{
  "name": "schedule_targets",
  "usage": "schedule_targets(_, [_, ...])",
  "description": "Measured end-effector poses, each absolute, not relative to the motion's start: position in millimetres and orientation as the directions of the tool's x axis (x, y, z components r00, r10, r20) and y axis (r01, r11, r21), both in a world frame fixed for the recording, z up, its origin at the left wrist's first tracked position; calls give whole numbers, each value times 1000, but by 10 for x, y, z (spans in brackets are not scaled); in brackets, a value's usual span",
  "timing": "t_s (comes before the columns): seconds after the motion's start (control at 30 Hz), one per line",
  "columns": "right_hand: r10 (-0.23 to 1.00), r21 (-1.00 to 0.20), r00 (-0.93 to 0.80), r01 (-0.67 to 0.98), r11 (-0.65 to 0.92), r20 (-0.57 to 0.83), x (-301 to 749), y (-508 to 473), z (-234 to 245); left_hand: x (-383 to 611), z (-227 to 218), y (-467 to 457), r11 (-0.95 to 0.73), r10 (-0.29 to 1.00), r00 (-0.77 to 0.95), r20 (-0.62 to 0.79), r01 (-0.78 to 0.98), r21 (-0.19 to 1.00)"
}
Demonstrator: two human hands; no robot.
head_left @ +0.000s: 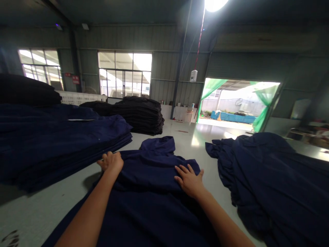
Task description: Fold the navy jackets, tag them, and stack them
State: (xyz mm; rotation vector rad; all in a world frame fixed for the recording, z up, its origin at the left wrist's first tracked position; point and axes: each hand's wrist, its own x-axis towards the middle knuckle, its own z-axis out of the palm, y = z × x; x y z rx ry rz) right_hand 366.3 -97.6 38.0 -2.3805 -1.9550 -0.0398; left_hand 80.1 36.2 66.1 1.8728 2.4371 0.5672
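Observation:
A navy blue garment (151, 178) lies spread over the table in front of me, and what looks like its hood or collar (160, 144) points to the far side. At the garment's left upper edge, my left hand (111, 162) is closed with fingers curled, pinching the cloth. My right hand (189, 179) rests on the garment's right upper part, its fingers spread and the palm down. The near end of the cloth runs out of view below, between and under my forearms.
On the left lies a stack of navy garments (64, 137). Behind it stand a black folded stack (141, 113) and a darker heap (25, 91). A loose navy pile (277, 175) covers the right of the pale table (64, 195). A switch box (193, 76) hangs on a cord.

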Motion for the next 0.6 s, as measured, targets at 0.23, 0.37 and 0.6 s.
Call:
schedule_targets(0.23, [954, 7, 248, 968, -253, 170, 3753, -932, 326, 1059, 710, 294, -171, 947, 102, 304, 963, 209])
schedule_targets(0.37, [966, -12, 178, 984, -179, 186, 3708, -915, 265, 1248, 628, 251, -367, 929, 345, 133, 908, 200])
schedule_targets(0.6, [966, -69, 252, 966, -248, 57, 3842, -857, 26, 1157, 144, 383, -326, 923, 363, -131, 915, 239])
